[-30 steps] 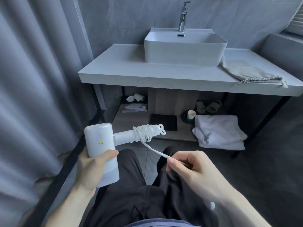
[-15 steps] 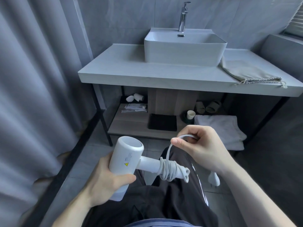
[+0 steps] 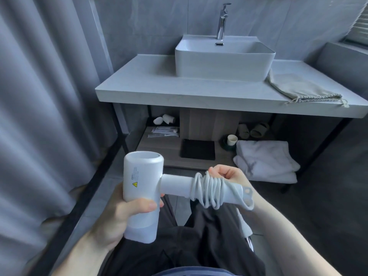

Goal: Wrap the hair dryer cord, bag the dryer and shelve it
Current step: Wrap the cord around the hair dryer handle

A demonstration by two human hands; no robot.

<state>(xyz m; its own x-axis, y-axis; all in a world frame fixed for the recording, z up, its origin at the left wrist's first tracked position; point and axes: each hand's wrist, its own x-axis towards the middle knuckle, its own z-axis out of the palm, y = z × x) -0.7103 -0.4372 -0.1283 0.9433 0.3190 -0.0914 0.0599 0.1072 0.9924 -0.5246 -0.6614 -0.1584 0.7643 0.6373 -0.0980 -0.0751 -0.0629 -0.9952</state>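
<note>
Grey pretty much everywhere in that bathroom: grey tiled wall, grey curtain (image 3: 39, 116) hanging down the left side, and a pale grey countertop (image 3: 159, 86) on a black metal frame. White rectangular basin (image 3: 225, 58) sat on top of the counter with a chrome tap (image 3: 222, 20) behind it. Basin looked empty as far as I could see. Just right of it, a beige drawstring bag (image 3: 298, 88) lay flat on the counter, cords trailing toward the front edge, nothing in it by the look of how flat it was.

Under the counter was a wooden shelf (image 3: 159, 148) holding a dark mat (image 3: 198, 149), some small packets, a paper cup (image 3: 232, 139), a pair of slippers (image 3: 253, 130) and a folded white towel (image 3: 266, 162) at the right end.

White hair dryer (image 3: 141, 176) was up in the air over the person's lap, well below the counter, barrel upright and handle pointing right. Left hand (image 3: 123, 212) was wrapped tight around the lower part of the barrel, thumb across the front. Cord (image 3: 209, 190) was wound in several loops round the far half of the handle. Right hand (image 3: 229, 174) sat behind the handle right at those coils, fingers curled closed, and the cord seemed pinched there, though the exact hold was hidden behind the handle.
</note>
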